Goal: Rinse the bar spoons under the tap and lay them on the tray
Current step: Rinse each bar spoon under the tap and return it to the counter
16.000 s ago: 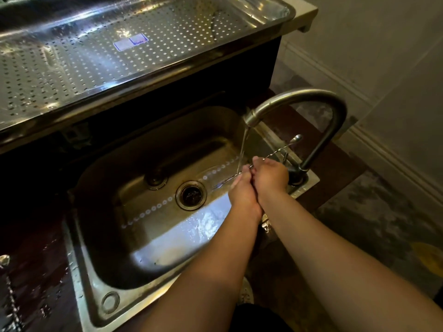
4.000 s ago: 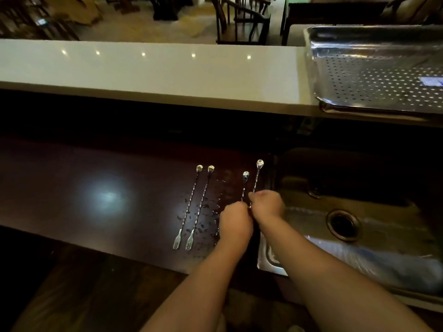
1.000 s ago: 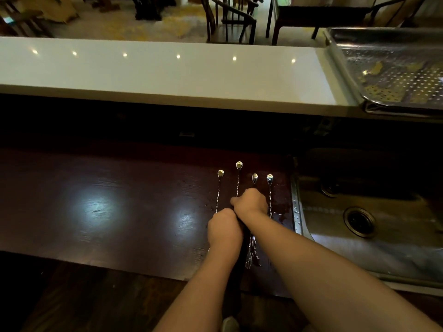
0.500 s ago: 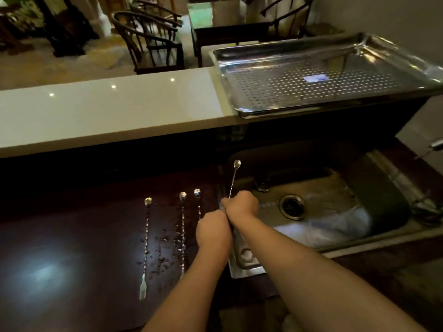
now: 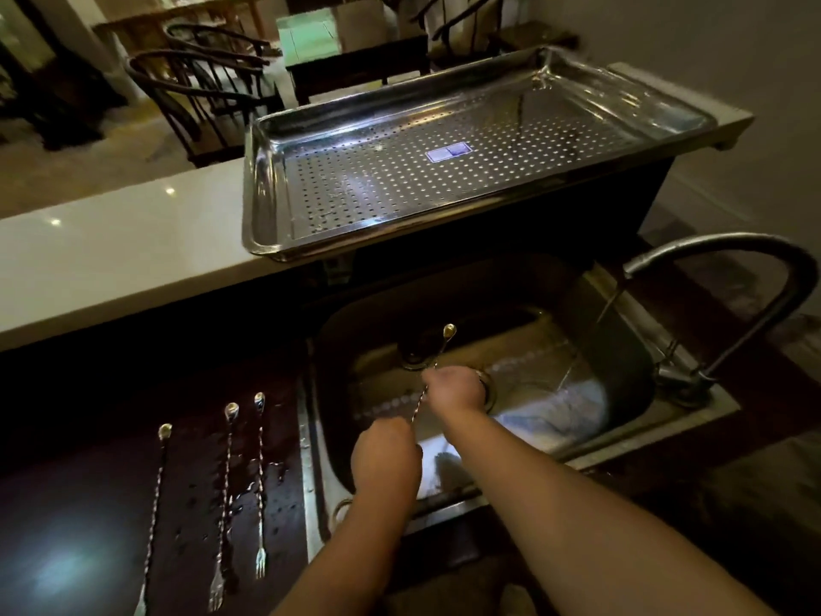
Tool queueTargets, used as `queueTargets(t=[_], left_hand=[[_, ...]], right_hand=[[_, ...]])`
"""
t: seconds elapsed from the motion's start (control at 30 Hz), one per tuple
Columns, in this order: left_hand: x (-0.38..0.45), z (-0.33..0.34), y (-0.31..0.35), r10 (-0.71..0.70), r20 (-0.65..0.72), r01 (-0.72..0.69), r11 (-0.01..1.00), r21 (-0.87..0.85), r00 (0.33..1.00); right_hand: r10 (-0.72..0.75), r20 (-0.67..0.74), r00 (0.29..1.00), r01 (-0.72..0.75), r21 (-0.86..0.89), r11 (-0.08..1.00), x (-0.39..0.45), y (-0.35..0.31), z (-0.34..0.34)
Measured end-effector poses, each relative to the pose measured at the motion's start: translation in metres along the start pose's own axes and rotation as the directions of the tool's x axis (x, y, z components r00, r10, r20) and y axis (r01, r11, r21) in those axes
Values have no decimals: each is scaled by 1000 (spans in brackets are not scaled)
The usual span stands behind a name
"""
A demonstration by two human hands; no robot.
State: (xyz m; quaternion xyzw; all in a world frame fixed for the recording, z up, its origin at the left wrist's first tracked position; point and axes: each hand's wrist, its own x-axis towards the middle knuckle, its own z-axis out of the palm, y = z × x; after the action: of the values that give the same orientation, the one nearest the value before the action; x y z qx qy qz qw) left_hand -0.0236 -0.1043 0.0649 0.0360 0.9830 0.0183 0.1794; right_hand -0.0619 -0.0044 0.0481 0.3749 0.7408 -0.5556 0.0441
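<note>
Three bar spoons (image 5: pixel 226 495) on wet dark counter (image 5: pixel 89 504), chairs (image 5: pixel 200 91) beyond

both hands (image 5: pixel 385 455) (image 5: pixel 455 389) curled, forearms extended

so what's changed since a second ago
Both hands lifted one twisted steel bar spoon off the dark wooden counter and carried it right, over the steel sink; left hand and right hand keep their grip. Three spoons stay on the counter; the perforated steel tray remains bare.
</note>
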Motion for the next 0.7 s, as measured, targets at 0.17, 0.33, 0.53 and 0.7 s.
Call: queueTargets(t=[0.17, 0.33, 0.53, 0.7], left_hand=[[2, 5, 26, -28, -77, 30, 999, 26, 997], [6, 7, 43, -81, -136, 66, 992, -111, 987], [2, 22, 68, -54, -510, -148, 926, -346, 858], [10, 33, 99, -249, 149, 148, -23, -989, 957]], right_hand=[[82, 64, 995, -98, 303, 948, 29, 14, -27], [105, 94, 990, -136, 450, 883, 42, 22, -50], [121, 133, 984, -179, 650, 739, 47, 27, -62], [167, 130, 977, -207, 763, 613, 49, 32, -70]])
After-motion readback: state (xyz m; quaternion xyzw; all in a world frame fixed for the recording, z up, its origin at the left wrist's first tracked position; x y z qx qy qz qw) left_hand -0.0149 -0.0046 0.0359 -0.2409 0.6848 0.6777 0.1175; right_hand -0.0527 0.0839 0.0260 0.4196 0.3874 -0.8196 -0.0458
